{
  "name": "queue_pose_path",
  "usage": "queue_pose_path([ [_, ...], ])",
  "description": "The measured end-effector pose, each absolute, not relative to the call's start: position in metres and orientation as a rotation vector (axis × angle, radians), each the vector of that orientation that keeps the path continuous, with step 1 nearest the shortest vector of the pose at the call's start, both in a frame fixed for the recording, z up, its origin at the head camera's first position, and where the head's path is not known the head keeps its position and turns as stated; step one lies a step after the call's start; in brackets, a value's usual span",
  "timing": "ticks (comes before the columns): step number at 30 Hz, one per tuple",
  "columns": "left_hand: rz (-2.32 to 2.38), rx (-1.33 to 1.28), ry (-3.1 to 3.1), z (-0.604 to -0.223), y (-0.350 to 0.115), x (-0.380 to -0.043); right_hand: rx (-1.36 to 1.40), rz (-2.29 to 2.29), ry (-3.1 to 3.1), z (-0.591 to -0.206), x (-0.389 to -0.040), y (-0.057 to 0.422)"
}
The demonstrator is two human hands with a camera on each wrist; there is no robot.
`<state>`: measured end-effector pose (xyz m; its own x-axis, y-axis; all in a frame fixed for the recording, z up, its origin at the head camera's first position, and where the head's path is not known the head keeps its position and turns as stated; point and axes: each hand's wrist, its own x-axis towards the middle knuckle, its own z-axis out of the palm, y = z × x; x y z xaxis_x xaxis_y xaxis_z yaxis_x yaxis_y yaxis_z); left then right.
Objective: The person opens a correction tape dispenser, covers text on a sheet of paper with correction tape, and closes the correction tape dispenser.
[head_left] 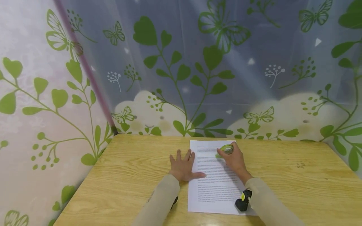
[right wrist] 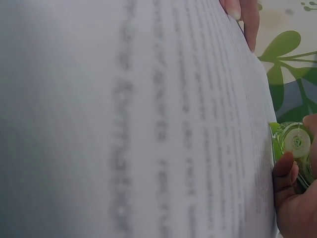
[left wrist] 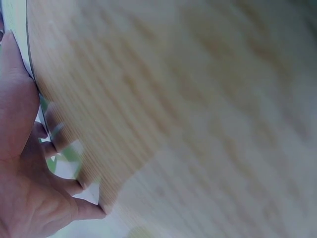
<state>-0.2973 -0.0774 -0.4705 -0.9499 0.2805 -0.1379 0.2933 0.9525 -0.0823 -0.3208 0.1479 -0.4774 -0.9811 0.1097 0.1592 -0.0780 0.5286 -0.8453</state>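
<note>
A white sheet of printed paper (head_left: 212,191) lies on the wooden table. My left hand (head_left: 182,168) rests flat with fingers spread over the sheet's left edge, the thumb reaching onto the text. In the left wrist view the same hand (left wrist: 37,183) appears at the left side. Near the top of the page my right hand (head_left: 236,160) pinches a green correction tape dispenser (head_left: 227,149) between thumb and fingers. The dispenser (right wrist: 296,141) shows its round clear-green body in the right wrist view, its tip right at the paper's surface.
Bare wooden tabletop (head_left: 282,169) extends on both sides of the sheet. Behind the table hangs a curtain (head_left: 181,78) printed with leaves and butterflies, and another patterned panel (head_left: 42,131) stands at the left. A black wrist camera (head_left: 242,202) sits on the right sleeve, over the page's lower right.
</note>
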Motion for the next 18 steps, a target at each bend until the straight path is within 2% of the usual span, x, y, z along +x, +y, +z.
queue_pose_path([
  [18,-0.139,0.447,2.973,-0.465,-0.077,-0.294,-0.068,1.416,-2.616,-0.473,-0.319,0.165],
])
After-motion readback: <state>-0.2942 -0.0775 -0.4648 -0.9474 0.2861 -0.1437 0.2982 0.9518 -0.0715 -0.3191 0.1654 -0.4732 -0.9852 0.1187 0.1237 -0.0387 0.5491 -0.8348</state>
